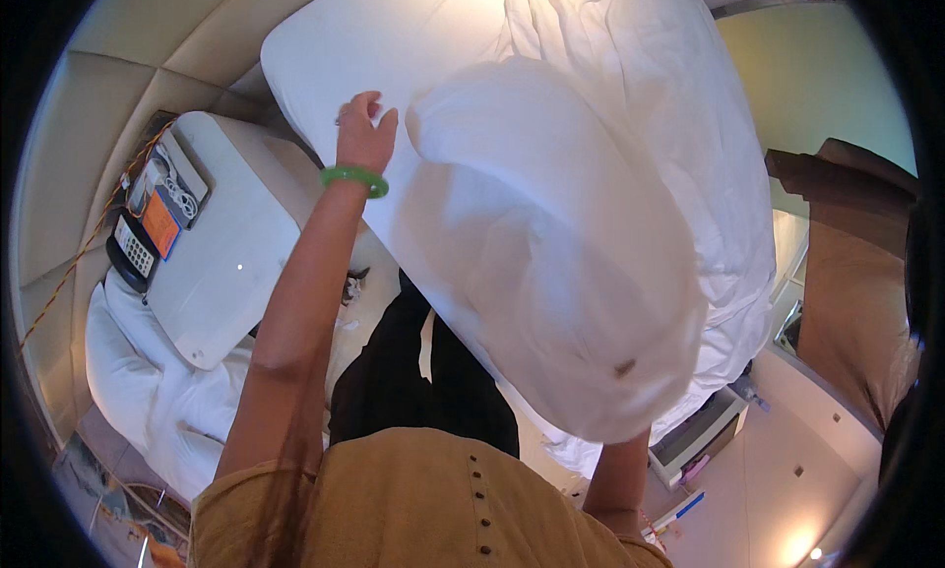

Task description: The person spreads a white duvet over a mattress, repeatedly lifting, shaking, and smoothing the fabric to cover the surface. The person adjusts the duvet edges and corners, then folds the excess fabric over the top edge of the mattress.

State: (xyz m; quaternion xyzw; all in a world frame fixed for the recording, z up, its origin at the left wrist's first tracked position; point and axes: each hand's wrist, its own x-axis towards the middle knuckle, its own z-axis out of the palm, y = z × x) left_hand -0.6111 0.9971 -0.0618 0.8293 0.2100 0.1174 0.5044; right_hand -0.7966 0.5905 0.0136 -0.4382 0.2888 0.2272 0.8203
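My left hand [362,134], with a green bangle [353,178] at the wrist, is held over the near left side of the bed. Its fingers are apart and nothing is in them. Beside it, a puffy white piece of bedding [546,250], blurred and possibly a pillow, bulges above the mattress [354,44]. My right forearm [622,472] reaches up under the near end of this bedding, which hides the right hand, so its grip does not show. A small brown mark is visible near that end.
A white bedside table [229,250] at left carries a telephone [133,250], an orange card [160,221] and a coiled white cable [177,195]. White bedding [133,354] is heaped beside it. A rumpled white duvet [686,132] covers the bed's right side. Brown curtain-like fabric [849,273] hangs at right.
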